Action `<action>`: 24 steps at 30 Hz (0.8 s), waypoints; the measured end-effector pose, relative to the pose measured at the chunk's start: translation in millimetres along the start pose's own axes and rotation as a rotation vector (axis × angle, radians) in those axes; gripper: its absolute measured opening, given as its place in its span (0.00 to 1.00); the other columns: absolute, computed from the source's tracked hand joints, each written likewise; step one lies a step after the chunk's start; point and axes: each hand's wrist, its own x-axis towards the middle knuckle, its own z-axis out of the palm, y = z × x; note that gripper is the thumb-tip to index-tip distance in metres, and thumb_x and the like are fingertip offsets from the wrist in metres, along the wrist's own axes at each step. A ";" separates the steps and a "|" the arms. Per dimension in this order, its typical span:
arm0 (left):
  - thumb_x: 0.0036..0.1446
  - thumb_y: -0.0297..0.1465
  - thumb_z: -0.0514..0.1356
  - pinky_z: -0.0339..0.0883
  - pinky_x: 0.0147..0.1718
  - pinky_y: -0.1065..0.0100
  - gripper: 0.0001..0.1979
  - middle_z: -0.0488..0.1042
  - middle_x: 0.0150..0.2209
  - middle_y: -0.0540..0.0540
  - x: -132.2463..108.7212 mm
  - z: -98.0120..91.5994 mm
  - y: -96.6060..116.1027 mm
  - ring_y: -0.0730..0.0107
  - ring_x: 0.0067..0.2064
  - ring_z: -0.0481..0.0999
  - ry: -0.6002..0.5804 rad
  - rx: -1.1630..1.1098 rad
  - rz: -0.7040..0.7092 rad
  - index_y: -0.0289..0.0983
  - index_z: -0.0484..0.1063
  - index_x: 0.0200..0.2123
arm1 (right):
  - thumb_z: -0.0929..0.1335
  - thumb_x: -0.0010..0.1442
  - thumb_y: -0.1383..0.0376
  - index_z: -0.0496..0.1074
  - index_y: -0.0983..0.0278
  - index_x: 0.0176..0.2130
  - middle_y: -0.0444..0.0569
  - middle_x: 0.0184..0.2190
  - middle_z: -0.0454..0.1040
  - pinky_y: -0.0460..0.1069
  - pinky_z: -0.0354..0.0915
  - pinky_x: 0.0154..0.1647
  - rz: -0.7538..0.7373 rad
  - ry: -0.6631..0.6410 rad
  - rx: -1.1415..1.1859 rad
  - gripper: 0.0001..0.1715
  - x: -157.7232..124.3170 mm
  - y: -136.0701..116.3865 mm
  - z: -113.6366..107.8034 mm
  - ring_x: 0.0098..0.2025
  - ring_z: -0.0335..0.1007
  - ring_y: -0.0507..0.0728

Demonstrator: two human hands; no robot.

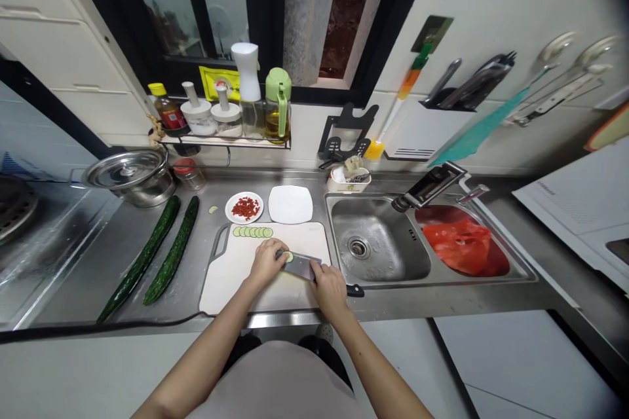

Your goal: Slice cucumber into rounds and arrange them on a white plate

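Observation:
My right hand (330, 285) is wrapped round a kitchen cleaver (301, 266), its fingers near the blade and the black handle end sticking out beyond the palm. The blade lies low over the white cutting board (223, 281). A pale green cucumber slice (288, 256) clings to the blade. My left hand (266, 263) is closed at the left of the blade, with a dark green piece of cucumber mostly hidden under its fingertips. Along the board's far edge runs an overlapping row of cucumber slices (252, 232).
Two whole cucumbers (171, 252) lie left of the board. Behind it stand a plate of red chopped pieces (246, 207) and a white square plate (290, 204). At right is a steel sink (378, 242) with a red plastic bag (462, 245). A lidded pot (132, 177) stands back left.

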 end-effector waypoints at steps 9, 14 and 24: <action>0.53 0.38 0.59 0.59 0.31 0.69 0.07 0.75 0.26 0.52 14.8 -3.6 -12.6 0.69 0.30 0.73 0.194 -0.063 -0.444 0.41 0.74 0.29 | 0.64 0.59 0.66 0.63 0.61 0.58 0.53 0.45 0.74 0.50 0.54 0.50 0.076 -0.011 0.011 0.27 1.7 16.7 6.8 0.49 0.66 0.60; 0.53 0.41 0.59 0.58 0.38 0.65 0.10 0.77 0.30 0.50 29.0 -5.6 -31.4 0.64 0.35 0.73 0.180 0.079 -0.520 0.42 0.75 0.28 | 0.64 0.59 0.67 0.65 0.61 0.57 0.52 0.46 0.74 0.49 0.54 0.50 0.093 -0.013 0.031 0.27 0.4 20.0 7.5 0.49 0.67 0.59; 0.54 0.39 0.57 0.51 0.45 0.57 0.10 0.77 0.37 0.45 54.2 4.0 -37.8 0.55 0.46 0.68 0.164 0.249 -0.602 0.42 0.76 0.29 | 0.64 0.58 0.65 0.65 0.60 0.57 0.51 0.45 0.75 0.49 0.56 0.49 0.096 0.000 0.072 0.27 3.8 21.8 17.0 0.48 0.68 0.58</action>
